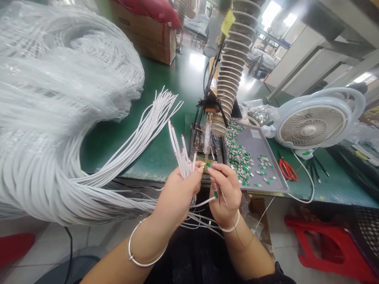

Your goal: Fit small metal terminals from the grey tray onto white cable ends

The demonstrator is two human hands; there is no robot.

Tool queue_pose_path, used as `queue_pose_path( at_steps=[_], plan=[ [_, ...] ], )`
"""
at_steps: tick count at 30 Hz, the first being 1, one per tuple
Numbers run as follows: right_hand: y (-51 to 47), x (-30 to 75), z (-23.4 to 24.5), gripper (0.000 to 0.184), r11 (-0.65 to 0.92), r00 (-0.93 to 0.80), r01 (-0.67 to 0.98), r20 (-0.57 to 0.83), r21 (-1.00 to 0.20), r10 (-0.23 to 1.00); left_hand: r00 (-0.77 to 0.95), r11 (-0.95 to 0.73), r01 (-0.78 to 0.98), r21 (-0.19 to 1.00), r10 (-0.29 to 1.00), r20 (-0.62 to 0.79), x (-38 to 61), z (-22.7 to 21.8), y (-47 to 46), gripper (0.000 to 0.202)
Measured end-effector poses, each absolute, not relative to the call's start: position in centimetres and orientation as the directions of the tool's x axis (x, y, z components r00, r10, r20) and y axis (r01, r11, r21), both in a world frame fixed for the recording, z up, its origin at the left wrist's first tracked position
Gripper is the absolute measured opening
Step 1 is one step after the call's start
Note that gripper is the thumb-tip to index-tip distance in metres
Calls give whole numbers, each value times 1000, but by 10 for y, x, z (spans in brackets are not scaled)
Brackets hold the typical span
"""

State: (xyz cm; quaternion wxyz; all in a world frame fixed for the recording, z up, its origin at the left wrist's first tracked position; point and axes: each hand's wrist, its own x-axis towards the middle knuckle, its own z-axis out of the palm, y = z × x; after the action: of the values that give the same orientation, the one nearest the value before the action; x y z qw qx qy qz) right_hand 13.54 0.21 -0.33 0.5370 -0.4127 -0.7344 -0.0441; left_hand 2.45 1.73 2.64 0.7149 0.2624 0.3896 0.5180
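My left hand (pixel 177 193) is closed around a bundle of white cables (pixel 181 157), their ends showing reddish tips. Between the fingertips of my right hand (pixel 226 189) is a small green circuit board (pixel 208 165), close against my left thumb and fingertip. Just above it comes the tip of a soldering iron (pixel 208 134), fixed pointing down; whether they touch I cannot tell. A second green board (pixel 216 193), on a white cable's end, lies by my right fingers. Thin solder wire (pixel 227 205) runs down across my right hand.
A grey tray (pixel 274 167) of small green boards with metal connectors stands at right, near red-handled pliers (pixel 287 169) and a fan (pixel 314 122). Large coils of white cable (pixel 59 118) fill the left. A ribbed duct (pixel 233 59) hangs behind the iron. A red stool (pixel 328 244) stands below.
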Motion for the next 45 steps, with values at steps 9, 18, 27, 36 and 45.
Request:
queue_pose_path(
  at_steps=[9, 18, 27, 36, 45],
  plan=[
    [4, 134, 0, 35, 644, -78, 669, 826, -371, 558, 162, 319, -549, 773, 948, -275, 22, 30, 17, 11],
    [3, 133, 2, 34, 644, -70, 666, 828, -376, 556, 165, 323, -566, 758, 946, -280, 23, 33, 17, 13],
    [2, 135, -1, 33, 635, -74, 668, 814, -389, 577, 162, 331, -541, 773, 943, -291, 22, 29, 17, 16],
    [-1, 138, -4, 33, 640, -48, 613, 787, -463, 615, 190, 387, -459, 800, 922, -337, 18, 15, 15, 16],
    [-1, 140, -5, 14, 515, -2, 627, 661, -584, 751, 162, 262, -262, 929, 961, -225, 9, 8, 15, 11]
  ],
)
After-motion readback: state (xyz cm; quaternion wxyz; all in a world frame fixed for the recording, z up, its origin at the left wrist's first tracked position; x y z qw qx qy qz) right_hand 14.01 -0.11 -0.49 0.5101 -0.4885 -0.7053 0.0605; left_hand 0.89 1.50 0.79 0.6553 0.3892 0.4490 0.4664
